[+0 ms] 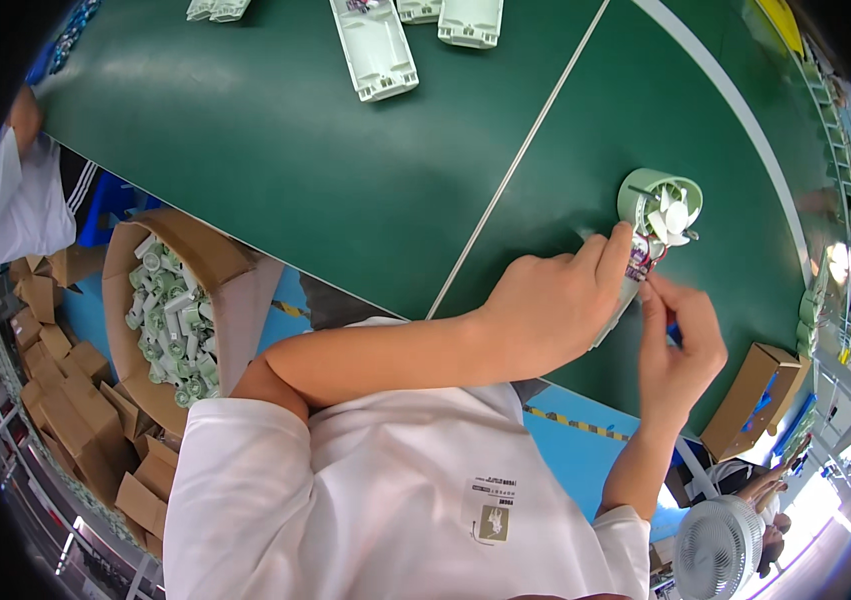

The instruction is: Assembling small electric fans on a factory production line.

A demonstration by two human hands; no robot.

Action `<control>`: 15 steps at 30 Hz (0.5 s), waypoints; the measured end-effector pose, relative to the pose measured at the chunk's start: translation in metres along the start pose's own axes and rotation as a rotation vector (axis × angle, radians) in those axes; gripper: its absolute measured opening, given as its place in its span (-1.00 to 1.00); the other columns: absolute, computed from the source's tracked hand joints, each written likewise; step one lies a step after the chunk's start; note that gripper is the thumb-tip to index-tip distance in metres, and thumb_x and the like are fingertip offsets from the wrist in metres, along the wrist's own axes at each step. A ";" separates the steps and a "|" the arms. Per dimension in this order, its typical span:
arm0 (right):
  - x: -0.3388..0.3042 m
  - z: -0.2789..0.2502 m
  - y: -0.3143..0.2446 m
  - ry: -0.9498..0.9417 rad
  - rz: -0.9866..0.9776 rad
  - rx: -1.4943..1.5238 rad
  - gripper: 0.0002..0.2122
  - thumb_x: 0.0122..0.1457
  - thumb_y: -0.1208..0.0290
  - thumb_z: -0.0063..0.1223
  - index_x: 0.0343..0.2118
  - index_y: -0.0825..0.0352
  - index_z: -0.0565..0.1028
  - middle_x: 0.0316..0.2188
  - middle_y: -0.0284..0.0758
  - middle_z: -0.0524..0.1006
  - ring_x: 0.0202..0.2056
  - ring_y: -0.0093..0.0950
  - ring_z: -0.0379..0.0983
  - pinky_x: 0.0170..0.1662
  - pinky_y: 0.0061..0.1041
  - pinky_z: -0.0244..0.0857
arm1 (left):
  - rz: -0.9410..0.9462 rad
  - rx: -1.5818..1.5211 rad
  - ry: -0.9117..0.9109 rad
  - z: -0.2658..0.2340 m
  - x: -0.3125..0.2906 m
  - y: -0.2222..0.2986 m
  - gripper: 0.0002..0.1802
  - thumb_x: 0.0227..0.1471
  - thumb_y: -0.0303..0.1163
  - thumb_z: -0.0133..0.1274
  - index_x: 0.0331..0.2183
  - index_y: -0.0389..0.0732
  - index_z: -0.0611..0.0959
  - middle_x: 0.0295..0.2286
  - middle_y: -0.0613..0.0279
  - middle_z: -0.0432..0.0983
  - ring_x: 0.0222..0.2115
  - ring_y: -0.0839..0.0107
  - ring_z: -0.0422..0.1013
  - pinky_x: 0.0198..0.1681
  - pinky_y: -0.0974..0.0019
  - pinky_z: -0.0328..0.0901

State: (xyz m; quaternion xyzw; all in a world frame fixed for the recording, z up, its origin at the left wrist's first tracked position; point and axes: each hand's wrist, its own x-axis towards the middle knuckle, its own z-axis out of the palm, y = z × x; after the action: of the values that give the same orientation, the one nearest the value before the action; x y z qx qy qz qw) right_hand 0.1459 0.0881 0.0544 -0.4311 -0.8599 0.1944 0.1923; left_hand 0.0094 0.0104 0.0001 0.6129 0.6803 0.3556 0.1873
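A pale green handheld fan lies on the green table, its round housing pointing away from me and white blades showing inside. Below the blades, its opened handle bares a small circuit board with red and dark wires. My left hand reaches across from the left, its fingers closed on the handle beside the board. At the board's near end, my right hand has thumb and forefinger pinched together; what sits between the tips is too small to tell. A bit of blue shows by its curled fingers.
Pale green casing shells lie at the table's far side. A carton of pale green fan parts stands left, beside piled cardboard. A brown box and white floor fan are right. Other people are at the edges.
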 end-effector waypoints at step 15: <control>0.009 -0.008 0.010 -0.062 -0.287 -0.140 -0.84 -0.06 0.72 0.23 -0.37 0.40 0.60 -0.48 -0.28 0.58 -0.53 -0.50 0.47 -0.48 -0.59 0.35 | 0.050 0.052 0.021 0.003 -0.002 -0.005 -0.25 -0.09 -0.28 0.28 0.07 -0.43 0.36 -0.43 0.19 0.43 -0.62 0.43 0.47 -0.70 0.41 0.27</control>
State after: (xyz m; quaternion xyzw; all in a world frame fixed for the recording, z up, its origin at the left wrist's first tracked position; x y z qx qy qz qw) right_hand 0.1513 0.1027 0.0582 -0.3098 -0.9296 0.1179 0.1608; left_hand 0.0082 0.0091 -0.0055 0.6305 0.6757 0.3490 0.1553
